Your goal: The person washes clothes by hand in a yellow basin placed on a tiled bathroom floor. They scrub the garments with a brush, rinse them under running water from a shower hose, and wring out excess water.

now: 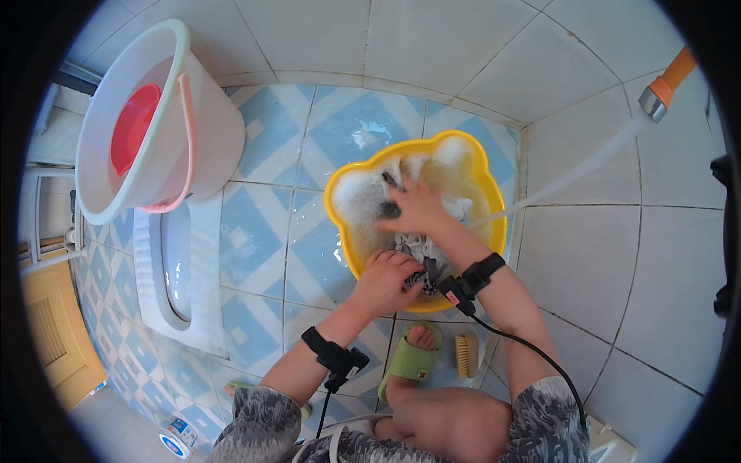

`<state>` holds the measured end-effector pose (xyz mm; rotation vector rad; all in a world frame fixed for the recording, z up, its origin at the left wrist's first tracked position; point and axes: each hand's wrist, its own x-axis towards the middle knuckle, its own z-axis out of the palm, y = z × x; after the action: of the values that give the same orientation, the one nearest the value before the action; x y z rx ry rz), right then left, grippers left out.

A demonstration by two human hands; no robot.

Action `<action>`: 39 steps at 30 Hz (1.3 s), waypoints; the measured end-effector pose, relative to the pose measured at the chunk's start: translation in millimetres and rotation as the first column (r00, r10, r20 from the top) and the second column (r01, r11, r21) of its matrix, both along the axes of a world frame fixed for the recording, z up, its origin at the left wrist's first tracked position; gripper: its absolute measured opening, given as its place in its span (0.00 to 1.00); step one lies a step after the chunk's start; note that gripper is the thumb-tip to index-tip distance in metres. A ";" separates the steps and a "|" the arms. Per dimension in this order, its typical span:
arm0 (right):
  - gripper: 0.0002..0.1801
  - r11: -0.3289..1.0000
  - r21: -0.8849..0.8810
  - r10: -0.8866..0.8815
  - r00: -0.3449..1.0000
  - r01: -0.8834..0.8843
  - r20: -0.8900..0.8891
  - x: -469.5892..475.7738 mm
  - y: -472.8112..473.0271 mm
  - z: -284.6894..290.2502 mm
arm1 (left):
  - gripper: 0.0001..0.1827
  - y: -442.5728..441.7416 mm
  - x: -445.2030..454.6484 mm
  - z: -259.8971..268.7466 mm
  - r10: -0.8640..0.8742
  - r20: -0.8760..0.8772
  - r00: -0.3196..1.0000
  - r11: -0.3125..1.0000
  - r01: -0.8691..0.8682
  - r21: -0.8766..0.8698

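Observation:
A yellow plastic basin (496,191) with rounded ear-like bulges sits on the tiled floor, filled with sudsy water. Wet grey-and-white cloth (425,247) lies in it, partly under the foam (359,194). My left hand (386,280) is at the basin's near left side, its thumb and fingers around a dark patterned part of the cloth. Over the middle of the basin, my right hand (418,205) has its fingers spread above the suds and dark bits of fabric. From an orange hose (660,95) with a metal end, a water stream runs into the basin's right side.
A large white bucket (214,127) with a pink handle holds a red dipper (136,128). Beside it is a squat toilet (205,289). A scrub brush (465,356) lies near my green slipper (410,359). Tiled walls (579,249) border the basin's right and far sides.

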<state>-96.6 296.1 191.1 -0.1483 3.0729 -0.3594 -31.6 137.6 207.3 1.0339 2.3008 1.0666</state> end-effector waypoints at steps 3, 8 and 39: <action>0.27 0.988 0.116 0.038 0.899 -0.098 0.436 6.0 8.5 4.9 | 0.21 -6.6 -6.5 -8.5 0.197 0.073 0.978 0.978 -0.201 0.053; 0.25 0.954 -0.044 -0.274 0.921 0.297 0.277 60.8 34.9 25.3 | 0.34 3.6 -5.7 -13.8 0.461 0.349 0.816 0.872 -0.490 -0.005; 0.10 -0.048 -0.630 -0.444 0.549 0.775 0.708 167.5 46.2 2.1 | 0.39 -36.8 24.7 -2.8 0.185 0.032 0.982 0.955 -0.172 -0.243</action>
<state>70.9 342.3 193.2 1.2575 1.8587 -1.9616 -6.9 100.8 204.4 0.7062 2.4410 0.8413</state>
